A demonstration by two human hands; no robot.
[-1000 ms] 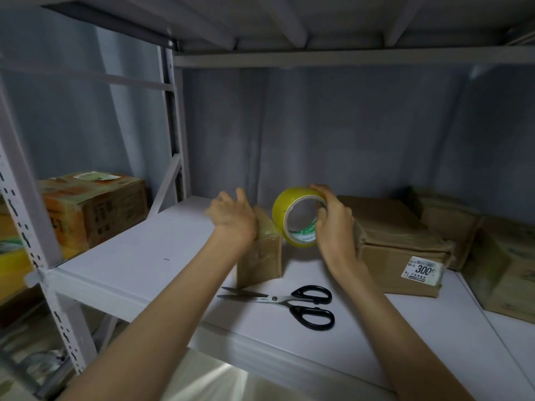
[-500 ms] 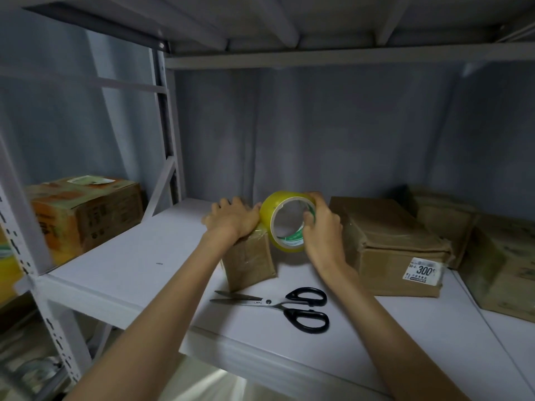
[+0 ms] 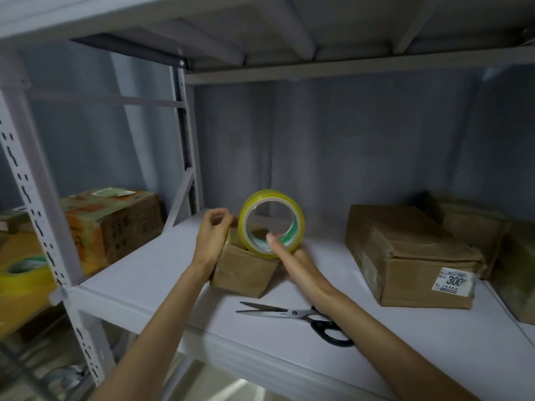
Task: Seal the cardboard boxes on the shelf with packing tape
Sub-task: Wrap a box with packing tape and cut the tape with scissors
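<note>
A small cardboard box (image 3: 246,270) sits on the white shelf (image 3: 150,273), left of centre. A yellow roll of packing tape (image 3: 272,224) stands on edge on top of it. My right hand (image 3: 292,261) holds the roll from below, with the thumb hooked inside its core. My left hand (image 3: 212,238) leans against the box's left side. Its fingertips pinch together at the roll's left edge, where the tape's free end comes off; the clear strip itself is hard to make out. A larger flat cardboard box (image 3: 405,256) with a "300" label lies to the right.
Black-handled scissors (image 3: 292,314) lie on the shelf in front of the small box, partly under my right forearm. More cardboard boxes (image 3: 474,227) crowd the back right corner. In the left bay sit an orange printed box (image 3: 115,224) and another yellow tape roll (image 3: 20,273).
The roll has moved up onto the small box, and my right thumb now sits inside its core. My left hand has shifted from lying flat on the box top to pinching beside the roll.
</note>
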